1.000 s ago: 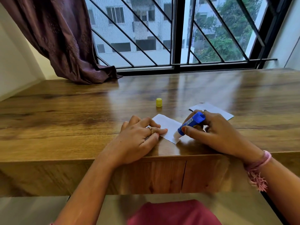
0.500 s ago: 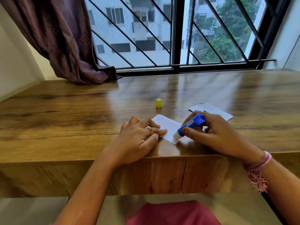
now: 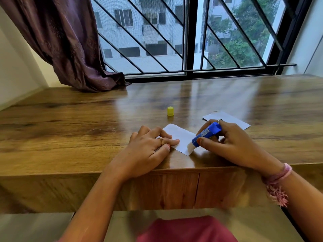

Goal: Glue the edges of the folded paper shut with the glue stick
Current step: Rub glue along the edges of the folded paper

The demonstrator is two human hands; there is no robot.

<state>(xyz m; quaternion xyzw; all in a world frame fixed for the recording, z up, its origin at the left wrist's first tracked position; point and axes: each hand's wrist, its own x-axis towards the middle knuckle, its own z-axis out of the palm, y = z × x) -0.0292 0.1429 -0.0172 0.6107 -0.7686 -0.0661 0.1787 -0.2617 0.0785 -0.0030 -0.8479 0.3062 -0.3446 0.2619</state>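
A small folded white paper (image 3: 180,137) lies on the wooden table (image 3: 87,130) near its front edge. My left hand (image 3: 148,149) rests on the paper's left side, fingers extended flat across it. My right hand (image 3: 229,144) grips a blue glue stick (image 3: 206,134), tilted down to the left. Its white glue tip (image 3: 190,147) touches the paper's near right edge. The paper's left part is hidden under my left fingers.
A yellow cap (image 3: 170,111) stands upright on the table behind the paper. A second white paper (image 3: 232,119) lies to the right, partly behind my right hand. A purple curtain (image 3: 70,49) hangs at the back left beside the barred window.
The glue stick's tip has stayed near the paper's near right edge with only a slight shift. My left hand has not moved.
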